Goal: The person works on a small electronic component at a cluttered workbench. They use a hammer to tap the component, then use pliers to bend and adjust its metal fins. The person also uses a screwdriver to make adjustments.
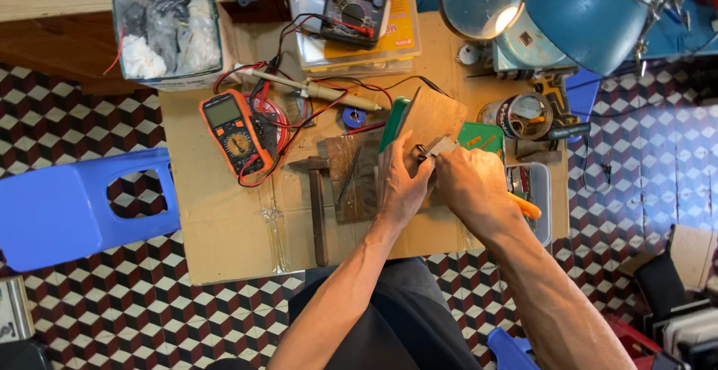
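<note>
My left hand (400,187) rests against a brown board (434,115) propped over a green case, fingers curled around its lower edge. My right hand (467,183) pinches a small grey metal part (441,145) against that board, right beside my left thumb. An orange-handled tool (527,207) pokes out from under my right wrist. Both hands work over a cardboard sheet (224,220) that covers a low table.
An orange multimeter (235,130) with red and black leads, a soldering iron (321,89), a hammer (318,205), a dark meter (355,0), a tape roll (523,115), a blue lamp (576,11), a plastic box (168,37) of rags. Blue stool (67,209) at left.
</note>
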